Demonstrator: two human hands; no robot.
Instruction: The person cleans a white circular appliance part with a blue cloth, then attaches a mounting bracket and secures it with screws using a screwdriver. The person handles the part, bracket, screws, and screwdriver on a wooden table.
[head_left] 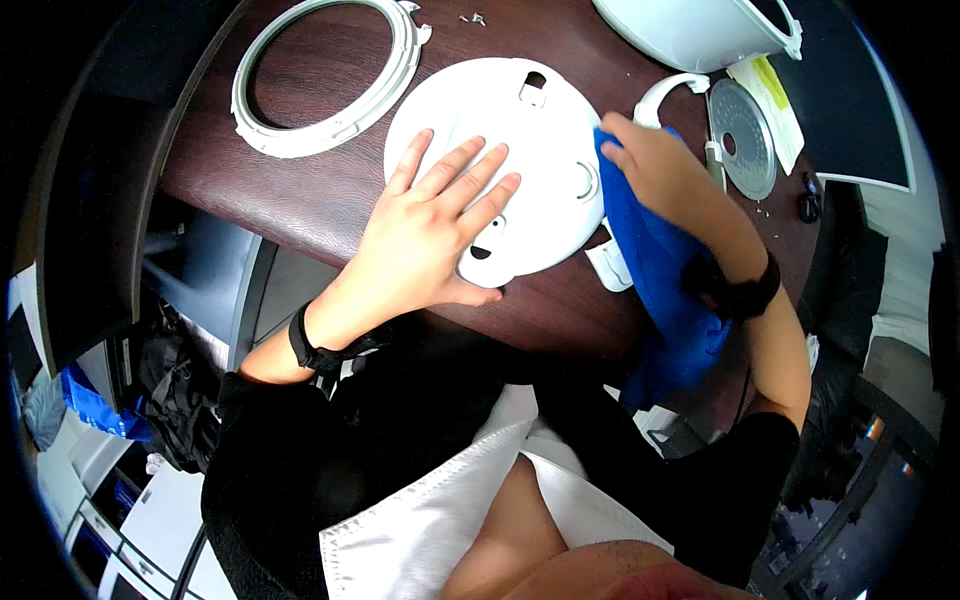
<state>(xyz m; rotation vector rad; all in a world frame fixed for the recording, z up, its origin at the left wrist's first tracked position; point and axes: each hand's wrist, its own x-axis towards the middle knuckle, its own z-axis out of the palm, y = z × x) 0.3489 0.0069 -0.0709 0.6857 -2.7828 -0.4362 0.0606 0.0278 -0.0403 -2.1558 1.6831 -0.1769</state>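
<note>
A round white plastic cover (pixel 555 225) with a few cut-out holes lies flat on the dark brown table. My left hand (pixel 425 225) rests palm down on its left part, fingers stretched and spread, thumb by the near edge. At the cover's right edge, my right hand (pixel 655 165) is closed on a blue cloth (pixel 650 240). The cloth hangs down past the table's near edge, below my right forearm. A small white plastic piece (pixel 609 265) sits beside the cover, partly beneath the cloth.
A white ring frame (pixel 250 75) lies at the far left. A white rounded housing (pixel 680 30) stands at the far right, near a curved white handle piece (pixel 668 95) and a grey perforated disc (pixel 742 140). Several small screws (pixel 477 19) lie on the brown table (pixel 290 195).
</note>
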